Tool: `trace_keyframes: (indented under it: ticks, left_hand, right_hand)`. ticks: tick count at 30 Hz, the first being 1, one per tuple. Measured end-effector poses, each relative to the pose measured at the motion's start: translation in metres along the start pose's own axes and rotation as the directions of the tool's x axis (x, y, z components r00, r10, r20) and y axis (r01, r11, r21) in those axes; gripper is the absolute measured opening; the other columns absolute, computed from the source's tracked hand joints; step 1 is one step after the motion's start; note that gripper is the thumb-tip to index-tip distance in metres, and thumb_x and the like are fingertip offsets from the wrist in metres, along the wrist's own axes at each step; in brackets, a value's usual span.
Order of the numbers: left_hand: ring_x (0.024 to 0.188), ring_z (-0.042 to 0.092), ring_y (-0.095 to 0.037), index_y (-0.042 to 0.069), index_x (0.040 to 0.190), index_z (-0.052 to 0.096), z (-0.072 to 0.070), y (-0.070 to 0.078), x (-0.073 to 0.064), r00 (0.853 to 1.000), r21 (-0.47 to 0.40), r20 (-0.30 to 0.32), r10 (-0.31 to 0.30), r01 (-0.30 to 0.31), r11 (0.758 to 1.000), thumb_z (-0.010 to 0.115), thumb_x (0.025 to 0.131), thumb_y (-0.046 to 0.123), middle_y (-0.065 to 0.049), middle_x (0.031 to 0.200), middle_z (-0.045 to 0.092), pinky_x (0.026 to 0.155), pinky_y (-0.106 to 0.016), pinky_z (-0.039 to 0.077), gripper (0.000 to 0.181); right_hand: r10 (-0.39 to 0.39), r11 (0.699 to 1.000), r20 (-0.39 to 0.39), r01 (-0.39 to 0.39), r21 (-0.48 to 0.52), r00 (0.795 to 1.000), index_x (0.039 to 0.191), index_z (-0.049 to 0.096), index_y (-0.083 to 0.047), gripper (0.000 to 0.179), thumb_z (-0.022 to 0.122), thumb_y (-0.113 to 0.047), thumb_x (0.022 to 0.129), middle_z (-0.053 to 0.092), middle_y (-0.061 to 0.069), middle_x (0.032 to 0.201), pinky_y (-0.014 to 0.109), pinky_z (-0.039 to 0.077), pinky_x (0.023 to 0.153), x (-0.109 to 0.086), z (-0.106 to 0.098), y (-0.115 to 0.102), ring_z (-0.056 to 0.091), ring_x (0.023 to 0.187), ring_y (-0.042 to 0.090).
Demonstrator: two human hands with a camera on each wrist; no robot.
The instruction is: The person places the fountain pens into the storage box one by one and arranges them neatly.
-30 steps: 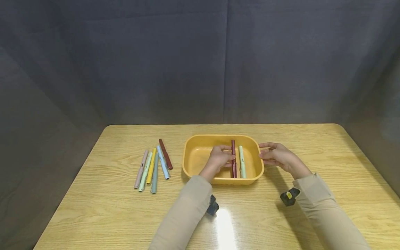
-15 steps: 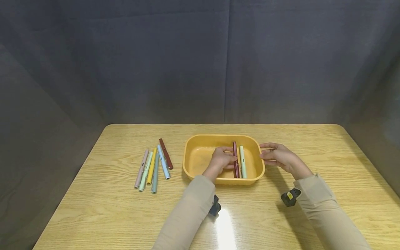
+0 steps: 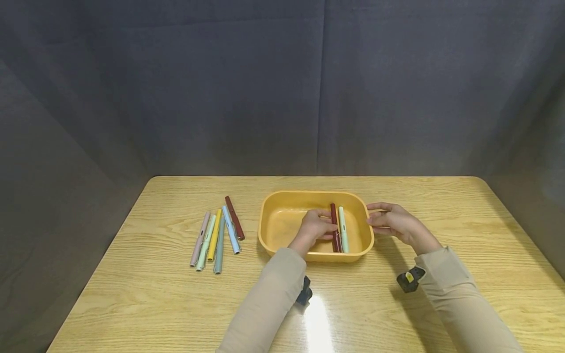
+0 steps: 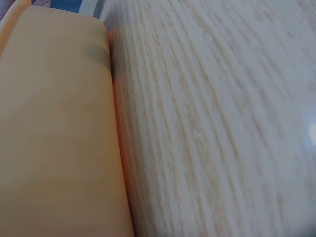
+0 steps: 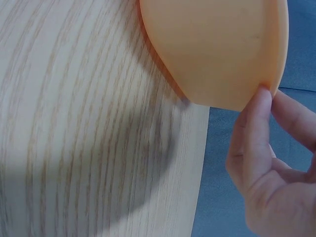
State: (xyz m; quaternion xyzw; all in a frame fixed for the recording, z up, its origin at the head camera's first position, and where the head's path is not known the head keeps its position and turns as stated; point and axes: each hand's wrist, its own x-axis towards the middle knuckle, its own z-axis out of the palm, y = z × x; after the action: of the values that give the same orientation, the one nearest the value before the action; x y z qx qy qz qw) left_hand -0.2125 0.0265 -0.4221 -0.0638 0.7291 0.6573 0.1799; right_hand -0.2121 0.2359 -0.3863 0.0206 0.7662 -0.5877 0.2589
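Note:
In the head view, my left hand (image 3: pixel 313 225) reaches into a yellow tray (image 3: pixel 275 194) and pinches a dark red capped pen (image 3: pixel 333 213). That pen stands nearly lengthwise to the tray's short side, its lower part close beside a mint green pen (image 3: pixel 343 225) lying on the tray floor. My right hand (image 3: pixel 395 223) has its fingertips against the outside of the tray's right end. The right wrist view shows the thumb and finger of the right hand (image 5: pixel 276 163) meeting right at the tray's rim (image 5: pixel 282 49). The left wrist view catches only the tray's outer wall (image 4: pixel 59 123).
Left of the tray lie several pens on the wooden table (image 3: pixel 132 294): a pink pen (image 3: pixel 200 240), a light green pen (image 3: pixel 206 243), a yellow pen (image 3: pixel 215 235), a grey-blue pen (image 3: pixel 219 250), a light blue pen (image 3: pixel 230 228) and a brown-red pen (image 3: pixel 234 218). A dark curtain (image 3: pixel 282 88) hangs behind.
My left hand has shifted slightly right inside the tray, bringing the dark red pen closer to the mint green one and lowering its far end. My right hand stays at the tray's end.

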Motion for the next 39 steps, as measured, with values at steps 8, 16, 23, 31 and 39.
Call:
trace_keyframes:
  ticks: [8,16,23,31,39]
  left_hand:
    - [0.088,0.071,-0.031,-0.008,0.124,0.056,0.003,0.0,-0.001,0.999,0.128,0.007,0.038,-0.039,0.991,0.061,0.08,-0.016,-0.025,0.108,0.067,0.068,-0.03,0.063,0.045]
    - [0.091,0.07,-0.033,-0.009,0.124,0.056,0.002,-0.001,-0.001,1.0,0.038,0.011,0.007,-0.008,0.999,0.06,0.082,-0.014,-0.026,0.11,0.067,0.073,-0.033,0.063,0.042]
    - [0.081,0.067,-0.024,-0.007,0.125,0.056,0.0,0.0,0.001,0.998,-0.058,0.018,0.055,-0.054,0.997,0.059,0.084,-0.005,-0.024,0.106,0.065,0.078,-0.035,0.062,0.041]
    - [0.098,0.067,-0.033,-0.004,0.126,0.056,-0.003,0.012,-0.002,0.994,-0.126,0.037,0.105,-0.099,0.987,0.059,0.087,-0.001,-0.023,0.119,0.061,0.087,-0.036,0.06,0.039]
    - [0.117,0.058,-0.039,-0.004,0.132,0.051,-0.02,0.028,-0.013,0.982,-0.17,0.11,0.154,-0.134,0.976,0.057,0.091,0.002,-0.026,0.125,0.058,0.09,-0.032,0.058,0.042]
  right_hand:
    - [0.003,1.0,-0.004,-0.003,0.009,1.0,0.143,0.025,0.01,0.059,0.054,-0.005,0.094,0.059,-0.01,0.088,0.016,0.058,0.077,0.001,0.0,0.0,0.062,0.08,-0.001]
    - [-0.002,1.0,-0.001,0.002,0.018,1.0,0.143,0.024,0.011,0.061,0.055,-0.005,0.093,0.06,-0.011,0.089,0.016,0.058,0.077,0.0,0.0,0.001,0.063,0.08,-0.001]
    - [-0.011,1.0,0.0,0.011,0.015,1.0,0.144,0.023,0.011,0.061,0.055,-0.005,0.094,0.06,-0.011,0.089,0.015,0.058,0.078,0.0,0.001,0.001,0.062,0.08,-0.001]
    - [-0.003,1.0,-0.015,0.003,0.01,1.0,0.143,0.025,0.01,0.06,0.056,-0.006,0.093,0.06,-0.01,0.091,0.016,0.058,0.077,0.001,0.001,0.002,0.061,0.08,-0.001]
    - [-0.006,1.0,-0.024,0.006,0.003,1.0,0.142,0.025,0.011,0.059,0.054,-0.005,0.093,0.059,-0.011,0.088,0.015,0.057,0.076,0.0,0.003,0.001,0.061,0.079,-0.002]
